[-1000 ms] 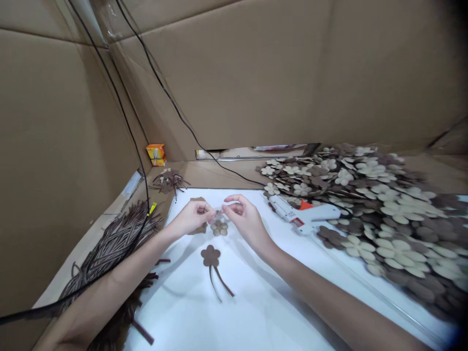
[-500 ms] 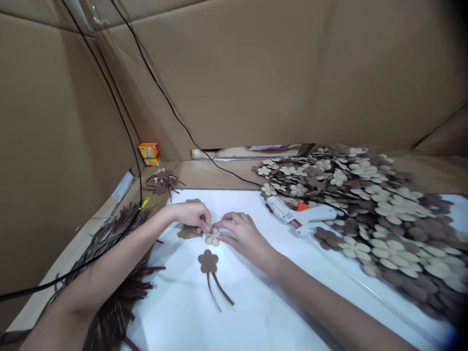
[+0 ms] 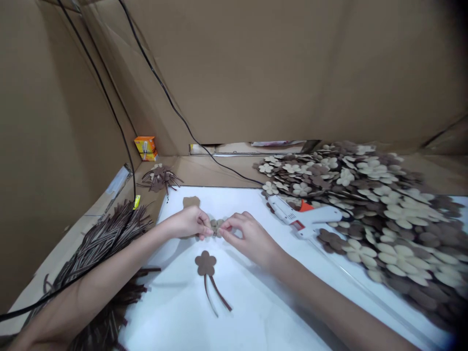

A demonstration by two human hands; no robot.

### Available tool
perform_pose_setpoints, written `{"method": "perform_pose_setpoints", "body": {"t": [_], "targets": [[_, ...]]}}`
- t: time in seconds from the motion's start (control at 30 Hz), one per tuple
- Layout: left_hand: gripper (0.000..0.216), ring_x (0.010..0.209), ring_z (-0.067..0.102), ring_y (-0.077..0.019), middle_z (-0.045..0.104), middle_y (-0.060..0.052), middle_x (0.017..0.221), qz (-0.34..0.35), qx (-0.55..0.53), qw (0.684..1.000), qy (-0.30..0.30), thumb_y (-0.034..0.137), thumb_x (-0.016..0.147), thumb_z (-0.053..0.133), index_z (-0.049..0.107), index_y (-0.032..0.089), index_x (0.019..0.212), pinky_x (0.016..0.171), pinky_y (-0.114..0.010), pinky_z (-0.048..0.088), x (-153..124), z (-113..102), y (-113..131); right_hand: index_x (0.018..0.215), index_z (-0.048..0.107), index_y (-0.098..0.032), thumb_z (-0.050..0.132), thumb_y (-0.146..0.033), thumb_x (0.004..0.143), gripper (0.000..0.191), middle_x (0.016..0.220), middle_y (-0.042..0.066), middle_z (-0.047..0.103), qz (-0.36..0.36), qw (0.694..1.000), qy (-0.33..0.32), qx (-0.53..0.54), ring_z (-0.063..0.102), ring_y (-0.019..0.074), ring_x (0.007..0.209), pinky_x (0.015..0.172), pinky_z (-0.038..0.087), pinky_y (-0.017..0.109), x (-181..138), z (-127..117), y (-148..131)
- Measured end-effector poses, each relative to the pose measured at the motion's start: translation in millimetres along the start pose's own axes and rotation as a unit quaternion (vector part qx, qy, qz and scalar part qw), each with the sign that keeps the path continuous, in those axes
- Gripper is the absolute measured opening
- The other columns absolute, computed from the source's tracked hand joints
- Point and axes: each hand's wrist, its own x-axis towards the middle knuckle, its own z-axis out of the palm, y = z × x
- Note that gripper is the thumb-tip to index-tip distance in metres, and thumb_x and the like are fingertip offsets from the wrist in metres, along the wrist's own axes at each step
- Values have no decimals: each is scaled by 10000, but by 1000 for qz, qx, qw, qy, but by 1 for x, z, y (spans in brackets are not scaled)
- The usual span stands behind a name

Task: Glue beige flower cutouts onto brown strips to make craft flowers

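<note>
Fingertips of the left hand [image 3: 188, 222] and right hand [image 3: 248, 239] come together, pinching a small tan flower cut-out [image 3: 217, 226] above the middle of the white sheet [image 3: 175, 312]. Nearer the sheet's lower edge lies a brown flower [image 3: 205, 263] with two strips attached. Past its far left corner sits a small pile of finished-looking strip flowers [image 3: 160, 178]. Much looks left: a large heap of loose flower cut-outs [image 3: 380, 195] lies beyond the sheet's right side, beside a hot glue gun [image 3: 303, 214], and a big pile of brown strips [image 3: 106, 239] lies off its left edge.

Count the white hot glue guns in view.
1: a white hot glue gun with orange trigger, on the white sheet beside the heap of flower cutouts; others may hide beneath.
</note>
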Motion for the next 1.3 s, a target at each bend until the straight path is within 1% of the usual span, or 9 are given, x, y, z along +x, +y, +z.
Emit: {"method": "perform_pose_setpoints", "body": {"t": [0.1, 0.2, 0.37, 0.53, 0.67, 0.73, 0.87, 1.0, 1.3], "targets": [[167, 468, 476, -74, 581, 12, 509, 9, -5, 1000, 8, 277, 669, 628, 634, 113, 636, 478, -186, 348, 0, -1, 0, 752, 661, -242, 506, -308, 820, 182, 776, 6, 648, 13, 1000, -1, 16, 546, 190, 818, 728, 444, 309, -4, 6, 0], [169, 468, 482, -77, 587, 11, 514, 13, -1, 1000, 20, 281, 675, 625, 635, 116, 646, 475, -185, 347, -1, -2, 0, 904, 626, -210, 512, -291, 821, 163, 915, 40, 629, 23, 999, 45, 2, 535, 204, 903, 808, 424, 342, -8, 15, 5], [138, 486, 506, -84, 601, 9, 511, 17, 17, 999, 37, 248, 665, 637, 637, 123, 606, 495, -183, 363, -1, -12, 2, 1057, 578, -137, 598, -366, 765, 371, 1019, 122, 572, 32, 988, 96, -115, 490, 292, 984, 875, 374, 453, -6, 29, 10], [113, 457, 491, -80, 582, 20, 466, 7, 10, 1000, 8, 231, 632, 664, 651, 122, 607, 474, -182, 347, -1, -16, 5, 1047, 635, -256, 656, -289, 731, 319, 1043, 70, 566, -15, 994, 33, -104, 482, 254, 1010, 913, 368, 414, -1, 21, 17], [156, 447, 482, -78, 575, 18, 467, -2, -27, 999, -31, 266, 616, 684, 648, 114, 617, 470, -193, 344, -3, -2, 5, 1087, 620, -362, 641, -261, 753, 350, 1151, 49, 532, -81, 990, -96, -67, 458, 243, 1069, 914, 372, 394, -4, 2, 26], [184, 465, 490, -80, 571, 19, 471, 1, -48, 998, -35, 289, 608, 694, 639, 114, 607, 493, -199, 354, -4, 7, 6, 1131, 594, -344, 649, -264, 744, 400, 1162, 56, 536, -91, 989, -108, -35, 459, 245, 1076, 914, 369, 395, -5, -7, 29], [215, 477, 484, -74, 576, 18, 500, 10, -77, 997, -14, 323, 624, 687, 627, 117, 617, 487, -196, 331, -7, 20, 9, 917, 672, -221, 584, -312, 775, 190, 956, 69, 617, -6, 998, -35, 48, 538, 221, 932, 826, 405, 341, -6, -15, 23], [227, 440, 428, -59, 572, 19, 492, 15, -87, 996, 7, 331, 624, 688, 633, 111, 625, 438, -192, 266, -9, 23, 13, 649, 649, -196, 558, -435, 760, 279, 817, 30, 632, 75, 987, -67, 125, 555, 183, 784, 701, 401, 282, -9, -9, 12], [139, 415, 412, -45, 561, 30, 462, 1, -100, 995, 15, 242, 654, 665, 640, 113, 609, 436, -181, 303, -17, 22, 14, 759, 641, -180, 473, -405, 813, 286, 740, 4, 679, 96, 974, -93, 185, 559, 148, 709, 658, 387, 247, -11, -4, 7]]}}
